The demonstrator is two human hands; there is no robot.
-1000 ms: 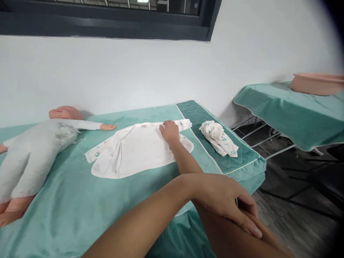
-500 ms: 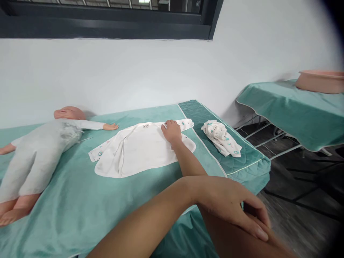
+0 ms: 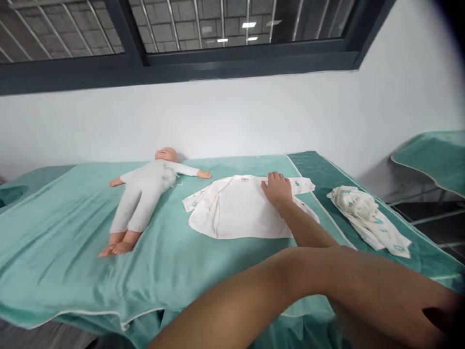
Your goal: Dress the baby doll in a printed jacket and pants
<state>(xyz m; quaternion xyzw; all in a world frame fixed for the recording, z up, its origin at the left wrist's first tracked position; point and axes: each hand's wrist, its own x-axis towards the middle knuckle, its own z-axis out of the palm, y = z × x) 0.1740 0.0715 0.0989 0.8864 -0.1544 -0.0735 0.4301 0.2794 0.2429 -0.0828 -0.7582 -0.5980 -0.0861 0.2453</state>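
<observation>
A white baby shirt [image 3: 247, 213] lies spread on the green-covered bed, its patterned sleeves out to both sides. My right hand [image 3: 279, 190] rests palm down on the shirt's upper right part, near the sleeve, with fingers extended and open. Crossing over from the lower left, my left hand [image 3: 381, 283] lies on my right forearm. Its fingers are stretched and darkened at the right edge, so their closure cannot be made out. Left of the shirt, a baby doll [image 3: 145, 186] in a white bodysuit lies on its back, one arm reaching toward the sleeve.
A bunched white printed baby garment [image 3: 366, 218] lies on the darker green strip at the bed's right. Behind the bed [image 3: 65, 232] are a white wall [image 3: 225, 121] and a dark-framed barred window [image 3: 232, 63]. Another green-covered surface [image 3: 436, 155] stands at the far right.
My view has swung left and up, so the whole doll and more window now show. My right hand stays on the shirt; my left remains across my right forearm, now nearer the view's right edge.
</observation>
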